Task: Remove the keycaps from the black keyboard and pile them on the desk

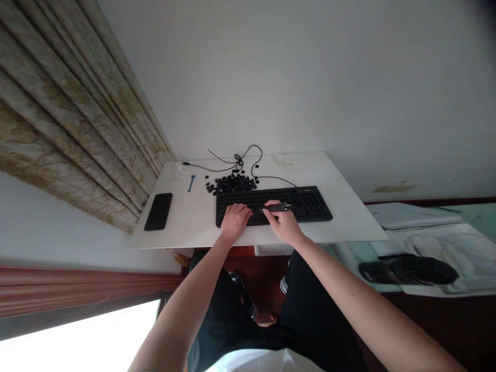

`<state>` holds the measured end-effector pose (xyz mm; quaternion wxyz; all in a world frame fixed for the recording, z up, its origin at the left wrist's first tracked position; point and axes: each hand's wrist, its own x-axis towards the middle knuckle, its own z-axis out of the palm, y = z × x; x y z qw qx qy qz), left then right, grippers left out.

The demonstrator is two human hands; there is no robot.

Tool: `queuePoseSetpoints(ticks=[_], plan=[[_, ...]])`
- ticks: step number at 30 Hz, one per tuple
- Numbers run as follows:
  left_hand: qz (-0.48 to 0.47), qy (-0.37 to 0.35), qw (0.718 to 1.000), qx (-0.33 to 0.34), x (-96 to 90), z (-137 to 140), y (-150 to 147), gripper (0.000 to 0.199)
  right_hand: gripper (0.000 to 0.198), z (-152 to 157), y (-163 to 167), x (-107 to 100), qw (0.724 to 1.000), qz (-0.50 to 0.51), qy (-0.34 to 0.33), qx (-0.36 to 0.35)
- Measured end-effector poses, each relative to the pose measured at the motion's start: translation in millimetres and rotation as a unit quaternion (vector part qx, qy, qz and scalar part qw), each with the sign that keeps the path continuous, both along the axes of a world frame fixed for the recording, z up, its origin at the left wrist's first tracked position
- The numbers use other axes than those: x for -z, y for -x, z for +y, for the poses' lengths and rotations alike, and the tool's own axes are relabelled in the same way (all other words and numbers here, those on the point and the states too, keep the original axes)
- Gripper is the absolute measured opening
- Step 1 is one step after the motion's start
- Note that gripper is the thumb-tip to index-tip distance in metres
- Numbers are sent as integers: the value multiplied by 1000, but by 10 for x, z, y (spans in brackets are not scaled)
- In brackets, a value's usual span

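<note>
A black keyboard (312, 203) lies near the table's front edge, and many of its keys look stripped from the board. My left hand (234, 219) rests on its left part, fingers laid over the board with the thumb toward the middle. Over the middle of the keyboard, my right hand (283, 223) is closed around a slim dark tool (277, 207), which points left toward my left thumb. The tool's exact kind is too small to make out. Just behind the keyboard sits a heap of loose black keycaps (234, 183).
A black cable (222, 170) with a knotted coil runs behind the keycaps. To the left are a small blue tool (191, 183) and a dark phone (158, 211). A curtain (70, 103) hangs at the left. Right of the white table (349, 222) lies a black object (411, 269).
</note>
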<state>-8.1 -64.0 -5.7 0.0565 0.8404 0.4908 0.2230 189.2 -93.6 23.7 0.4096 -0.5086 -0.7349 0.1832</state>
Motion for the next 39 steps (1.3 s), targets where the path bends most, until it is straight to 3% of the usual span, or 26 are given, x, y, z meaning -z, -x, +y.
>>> queuePoseSetpoints(ticks=[4,7,11,15,24,28,35,39], plan=[[-25,-6,1000,1,20,4,4,19,30,163,-449,20,989,33,-24,141],[-45,-4,999,-3,9,-6,8,18,38,299,-911,72,960,9,-69,272],[-73,6,997,-14,-9,-31,16,26,41,325,-1366,261,933,-11,-87,350],[-83,11,996,-7,-1,-38,38,31,41,263,-1467,396,928,-25,-72,365],[-67,15,993,94,-43,35,228,34,38,280,-1443,356,928,-42,-55,367],[-87,7,990,108,-126,110,210,33,40,280,-1456,372,925,-42,-54,374],[-154,-2,988,-22,-492,696,133,26,41,266,-1454,359,927,-43,-46,370],[-123,8,988,-91,-550,1004,120,28,42,264,-1457,357,928,-36,-39,369]])
